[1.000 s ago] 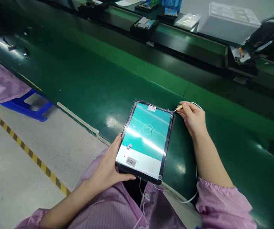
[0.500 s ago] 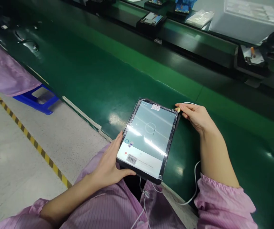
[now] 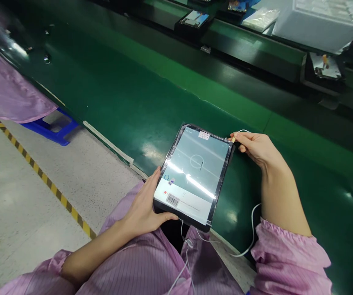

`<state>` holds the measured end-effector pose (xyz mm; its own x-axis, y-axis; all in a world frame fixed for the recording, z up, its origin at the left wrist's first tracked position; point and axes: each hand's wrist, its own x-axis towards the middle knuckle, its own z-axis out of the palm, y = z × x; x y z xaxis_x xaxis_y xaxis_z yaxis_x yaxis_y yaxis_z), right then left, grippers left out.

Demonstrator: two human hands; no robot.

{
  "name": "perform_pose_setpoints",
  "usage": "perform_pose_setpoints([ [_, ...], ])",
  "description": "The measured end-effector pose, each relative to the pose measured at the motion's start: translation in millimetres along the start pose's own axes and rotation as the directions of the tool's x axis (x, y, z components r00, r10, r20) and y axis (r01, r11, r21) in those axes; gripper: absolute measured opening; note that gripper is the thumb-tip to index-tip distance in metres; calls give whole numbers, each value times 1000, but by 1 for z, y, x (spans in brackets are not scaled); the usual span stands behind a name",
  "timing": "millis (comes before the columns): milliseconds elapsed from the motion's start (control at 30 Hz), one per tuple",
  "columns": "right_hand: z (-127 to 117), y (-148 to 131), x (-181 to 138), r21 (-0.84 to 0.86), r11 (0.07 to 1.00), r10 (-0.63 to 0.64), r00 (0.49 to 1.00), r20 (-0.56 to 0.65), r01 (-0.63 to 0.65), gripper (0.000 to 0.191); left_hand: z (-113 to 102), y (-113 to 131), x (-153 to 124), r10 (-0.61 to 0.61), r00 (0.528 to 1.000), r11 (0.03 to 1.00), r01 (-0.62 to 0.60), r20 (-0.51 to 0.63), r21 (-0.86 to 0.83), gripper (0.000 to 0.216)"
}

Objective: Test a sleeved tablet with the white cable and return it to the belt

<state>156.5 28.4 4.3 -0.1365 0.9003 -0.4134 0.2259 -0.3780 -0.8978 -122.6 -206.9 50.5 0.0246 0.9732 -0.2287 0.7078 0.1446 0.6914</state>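
Note:
A tablet [image 3: 195, 174] wrapped in clear film lies on the near edge of the green conveyor belt [image 3: 133, 94], its pale grey screen lit and showing a circle. A barcode sticker sits near its bottom. My left hand [image 3: 144, 209] grips the tablet's lower left corner, thumb under the bottom edge. My right hand [image 3: 254, 147] is closed in a pinch on the small plug of a white cable [image 3: 252, 229], held against the tablet's top right corner. The cable runs back under my right forearm toward my lap.
Another person's pink sleeve [image 3: 7, 90] and a blue stool [image 3: 52, 125] are at the left. A yellow-black floor stripe [image 3: 44, 180] crosses the grey floor. Black trays with devices [image 3: 193, 22], a white foam box [image 3: 320, 22] and a second tray [image 3: 322, 71] line the far side.
The tablet's screen went from bright teal to pale grey. My right hand moved the plug up to the tablet's top right corner. The view shifted slightly.

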Motion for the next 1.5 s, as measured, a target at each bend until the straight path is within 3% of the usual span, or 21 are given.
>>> perform_pose_setpoints([
  [233,13,-15,-7,-10,998,59,996,-59,-60,16,0,2,3,38,998,999,-38,43,12,125],
  [333,6,-34,-24,-274,956,76,991,-106,-103,20,-1,2,4,46,997,999,-47,59,19,125],
  [400,-5,-50,-45,-556,823,20,985,-170,-112,21,-2,3,6,47,996,999,-49,71,18,126],
  [433,-9,-57,-60,-657,751,-70,984,-166,-58,20,-2,4,6,47,996,999,-49,78,17,126],
  [500,-10,-65,-93,-632,729,-269,959,89,263,22,-1,5,9,51,995,999,-52,85,16,124],
  [533,-5,-65,-111,-493,755,-309,898,312,431,22,0,6,11,59,995,998,-61,85,14,123],
  [567,4,-62,-128,-334,797,-237,769,594,503,19,1,7,13,76,994,997,-78,80,14,123],
  [600,16,-56,-143,-202,847,-148,583,799,492,20,2,7,16,101,992,995,-102,73,14,122],
  [633,31,-47,-157,-145,877,-81,438,896,458,27,4,7,20,128,990,991,-129,62,15,122],
  [700,60,-26,-175,-176,887,13,358,934,427,45,8,8,29,175,983,984,-176,47,21,121],
  [733,72,-15,-180,-174,889,40,306,951,424,44,10,9,34,189,981,982,-190,42,24,121],
  [833,89,13,-183,-112,901,7,244,970,420,23,16,15,50,210,976,977,-212,56,24,119],
  [967,85,28,-181,-38,901,-84,260,962,433,14,20,26,65,216,974,976,-218,73,19,115],
  [1133,83,32,-187,-42,887,-131,337,932,460,16,10,25,78,229,972,973,-227,57,-46,107],
  [1233,79,36,-186,115,955,-225,416,881,274,24,3,17,87,173,985,960,-170,-6,-221,83],
  [1300,75,38,-183,206,976,-213,480,851,68,29,3,11,92,124,991,919,-137,-58,-370,65],
  [1367,72,39,-180,262,958,-174,495,851,-115,38,4,8,96,97,990,877,-132,-100,-462,53],
  [1433,71,39,-176,309,938,-196,492,848,-159,39,6,6,96,91,989,862,-138,-120,-487,47],
  [1500,71,38,-174,361,929,-276,496,823,-81,36,7,6,96,95,987,865,-145,-126,-481,45],
])
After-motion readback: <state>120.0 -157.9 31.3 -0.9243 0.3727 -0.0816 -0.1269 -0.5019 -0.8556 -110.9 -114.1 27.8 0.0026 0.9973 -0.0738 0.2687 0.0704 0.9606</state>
